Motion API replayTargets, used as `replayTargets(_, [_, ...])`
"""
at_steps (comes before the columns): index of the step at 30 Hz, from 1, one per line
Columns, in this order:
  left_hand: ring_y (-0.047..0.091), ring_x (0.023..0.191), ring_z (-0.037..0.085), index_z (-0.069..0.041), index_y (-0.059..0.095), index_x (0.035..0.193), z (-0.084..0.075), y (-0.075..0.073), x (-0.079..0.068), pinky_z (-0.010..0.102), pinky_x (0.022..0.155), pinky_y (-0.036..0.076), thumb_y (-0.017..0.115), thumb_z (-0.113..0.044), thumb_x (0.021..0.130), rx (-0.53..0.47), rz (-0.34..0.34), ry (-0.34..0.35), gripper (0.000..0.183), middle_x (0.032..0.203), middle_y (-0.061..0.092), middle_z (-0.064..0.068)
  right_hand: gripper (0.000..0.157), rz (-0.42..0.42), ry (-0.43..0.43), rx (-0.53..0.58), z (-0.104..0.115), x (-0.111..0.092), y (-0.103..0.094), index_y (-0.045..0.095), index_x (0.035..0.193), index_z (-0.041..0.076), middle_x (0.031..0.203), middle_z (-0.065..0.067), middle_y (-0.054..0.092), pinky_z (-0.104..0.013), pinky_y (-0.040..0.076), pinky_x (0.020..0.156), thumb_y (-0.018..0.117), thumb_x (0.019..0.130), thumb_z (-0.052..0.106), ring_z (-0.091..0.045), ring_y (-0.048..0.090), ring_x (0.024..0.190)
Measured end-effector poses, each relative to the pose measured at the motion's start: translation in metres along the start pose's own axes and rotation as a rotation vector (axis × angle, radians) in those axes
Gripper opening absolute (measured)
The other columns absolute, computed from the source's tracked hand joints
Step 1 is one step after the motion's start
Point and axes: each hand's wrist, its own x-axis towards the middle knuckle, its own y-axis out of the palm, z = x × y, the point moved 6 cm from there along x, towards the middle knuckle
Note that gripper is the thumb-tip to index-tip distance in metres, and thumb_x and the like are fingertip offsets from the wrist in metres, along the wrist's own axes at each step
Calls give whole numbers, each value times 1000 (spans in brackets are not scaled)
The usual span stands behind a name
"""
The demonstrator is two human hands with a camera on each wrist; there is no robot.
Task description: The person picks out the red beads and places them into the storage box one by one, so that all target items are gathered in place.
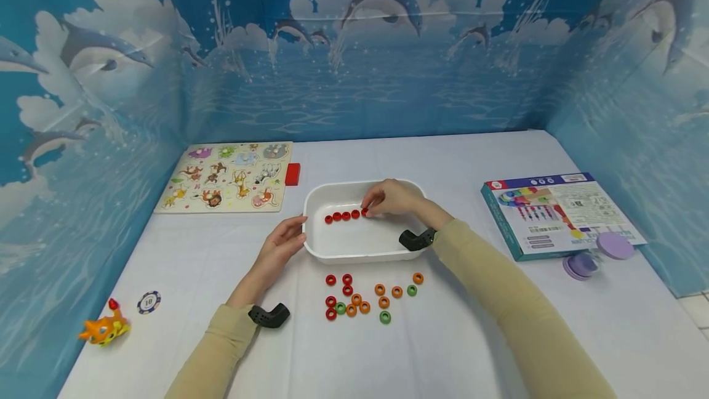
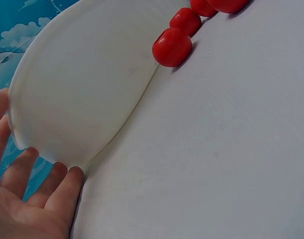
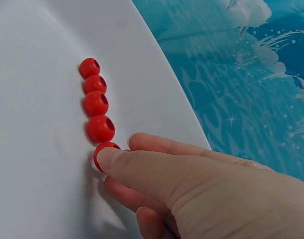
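Note:
A white tray (image 1: 354, 258) stands mid-table with a row of red beads (image 1: 346, 216) inside it. At the right end of that row, my right hand (image 1: 392, 197) pinches a red bead (image 3: 99, 158) between thumb and fingers, close against its neighbour. The holes of the other beads show in the right wrist view. My left hand (image 1: 282, 244) rests its fingertips on the tray's left wall, fingers fairly straight, as the left wrist view also shows. In front of the tray lie loose red beads (image 1: 330, 279), orange beads (image 1: 397, 292) and green beads (image 1: 384, 318).
An animal puzzle board (image 1: 227, 180) lies at the back left beside a red block (image 1: 292, 174). To the right are a boxed toy set (image 1: 559, 214) and purple-lidded containers (image 1: 581, 265). An orange toy figure (image 1: 104, 328) and a poker chip (image 1: 149, 302) sit at the left.

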Motion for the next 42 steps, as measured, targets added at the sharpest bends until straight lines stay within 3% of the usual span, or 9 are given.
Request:
replayTargets(7, [29,128,19,-3,37,131,0,-1,1,29,96,37,53,-15,90,6,4,3,46,140,33,7,20,-12,19,42,-1,0,-1,68,94,10,92,0,65,-25,51,67,72,75,12,-12,61,80])
replayTargets(12, [30,128,19,-5,39,130,0,-1,2,29,96,37,54,-16,90,-9,5,0,44,140,35,6,31,-19,29,116,7,-10,-14,63,107,7,106,-6,62,-29,52,71,69,78,14,-14,61,88])
replayTargets(16, [30,128,19,-6,40,130,1,0,3,29,97,36,53,-14,90,-20,13,5,43,139,35,6,35,-68,-69,151,29,-29,-29,60,112,6,110,-11,60,-32,50,77,68,80,16,-15,60,90])
replayTargets(20, [29,128,18,-6,40,129,2,0,3,29,97,36,53,-14,90,-21,18,5,42,140,34,6,31,-114,-215,141,58,-59,-33,61,110,8,105,-8,61,-32,50,78,66,81,18,-14,60,88])
replayTargets(25, [29,128,17,-7,41,129,2,-1,2,29,98,35,54,-15,90,-16,5,1,42,139,35,5,25,-90,-318,132,87,-94,-6,64,106,11,97,2,64,-28,52,70,66,81,16,-10,61,81])
replayTargets(28, [29,128,18,-6,41,129,1,-2,1,29,98,34,54,-14,90,-12,2,2,42,139,35,5,22,-78,-341,161,108,-112,16,65,102,8,94,-1,65,-27,52,67,66,80,9,-10,60,77])
replayTargets(32, [29,128,18,-5,41,129,0,-2,2,28,98,35,54,-13,89,-17,4,5,42,139,35,6,21,-73,-444,212,119,-122,48,64,101,6,94,-6,65,-25,52,62,65,80,7,-9,60,73])
replayTargets(36, [29,128,18,-5,41,128,1,-3,2,29,98,35,54,-14,89,-18,3,1,42,139,35,6,22,-78,-507,190,109,-121,80,64,103,11,95,-2,65,-20,50,55,65,82,16,-3,57,65])
replayTargets(42, [29,128,17,-6,42,129,1,-2,2,29,99,33,54,-15,89,-7,3,-10,42,139,35,4,21,-172,-464,68,92,-115,103,66,101,13,88,8,64,-14,46,53,66,81,21,0,52,64])
